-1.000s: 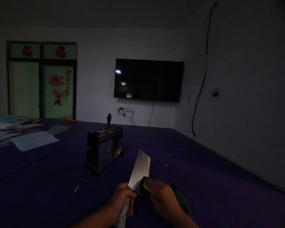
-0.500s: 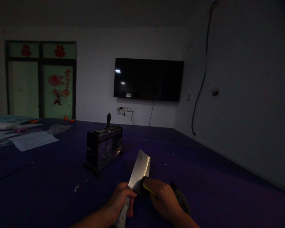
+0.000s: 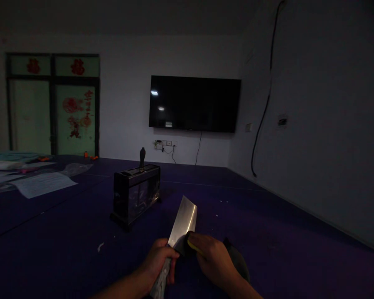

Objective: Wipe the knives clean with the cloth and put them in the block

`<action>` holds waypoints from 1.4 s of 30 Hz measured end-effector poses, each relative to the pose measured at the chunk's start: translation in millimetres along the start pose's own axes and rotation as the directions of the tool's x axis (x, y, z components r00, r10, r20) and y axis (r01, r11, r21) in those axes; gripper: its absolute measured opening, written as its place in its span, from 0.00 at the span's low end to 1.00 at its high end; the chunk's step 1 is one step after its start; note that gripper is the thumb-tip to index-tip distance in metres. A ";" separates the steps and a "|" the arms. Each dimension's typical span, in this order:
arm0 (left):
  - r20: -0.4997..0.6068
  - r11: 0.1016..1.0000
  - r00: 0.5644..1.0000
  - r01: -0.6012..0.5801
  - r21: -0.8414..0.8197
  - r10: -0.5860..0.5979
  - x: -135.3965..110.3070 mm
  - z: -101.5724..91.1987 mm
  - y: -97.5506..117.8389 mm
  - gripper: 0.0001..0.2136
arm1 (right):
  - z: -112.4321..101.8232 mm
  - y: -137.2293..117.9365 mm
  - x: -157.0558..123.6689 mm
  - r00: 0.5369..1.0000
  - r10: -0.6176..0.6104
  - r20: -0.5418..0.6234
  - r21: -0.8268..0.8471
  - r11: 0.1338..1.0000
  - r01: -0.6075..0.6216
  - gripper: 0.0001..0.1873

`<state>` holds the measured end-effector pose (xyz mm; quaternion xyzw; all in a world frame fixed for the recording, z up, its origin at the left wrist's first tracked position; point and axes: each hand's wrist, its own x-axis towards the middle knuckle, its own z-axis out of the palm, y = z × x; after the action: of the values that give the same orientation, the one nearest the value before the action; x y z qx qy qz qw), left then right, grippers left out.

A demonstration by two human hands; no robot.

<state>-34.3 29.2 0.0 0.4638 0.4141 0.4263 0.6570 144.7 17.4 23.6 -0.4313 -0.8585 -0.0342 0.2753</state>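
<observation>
My left hand (image 3: pixel 158 262) is wrapped round the handle of a broad steel cleaver (image 3: pixel 183 220), whose blade points up and away from me. Against the lower part of the blade my right hand (image 3: pixel 212 259) presses a yellow sponge with a dark pad (image 3: pixel 190 246), fingers closed on it. A dark knife block (image 3: pixel 134 194) with one black handle sticking out of its top stands on the purple surface (image 3: pixel 65 232) just beyond and left of the blade.
White papers (image 3: pixel 43 184) and clear plastic lie at the far left of the surface. A dark rounded object (image 3: pixel 237 259) lies behind my right hand. A black television (image 3: pixel 195 104) hangs on the back wall; the right wall is close.
</observation>
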 end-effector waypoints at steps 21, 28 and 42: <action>0.021 1.000 1.000 -0.012 0.010 0.012 -1.5 2.1 1.8 0.04 | -3.1 -3.6 0.9 1.000 0.011 0.029 -0.025 1.000 -0.010 0.23; 0.021 0.999 0.999 -0.030 0.014 0.030 0.2 2.4 -0.3 0.04 | -2.2 -3.0 0.6 1.000 0.016 0.025 -0.016 1.000 -0.015 0.23; 0.018 1.000 1.000 -0.021 -0.001 0.021 0.0 1.5 -0.2 0.05 | -2.5 -2.2 0.9 1.000 0.011 0.027 -0.023 1.000 -0.010 0.26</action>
<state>-32.9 28.8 0.2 0.4718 0.4032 0.4288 0.6565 143.7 15.9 26.6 -0.4394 -0.8595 -0.0365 0.2587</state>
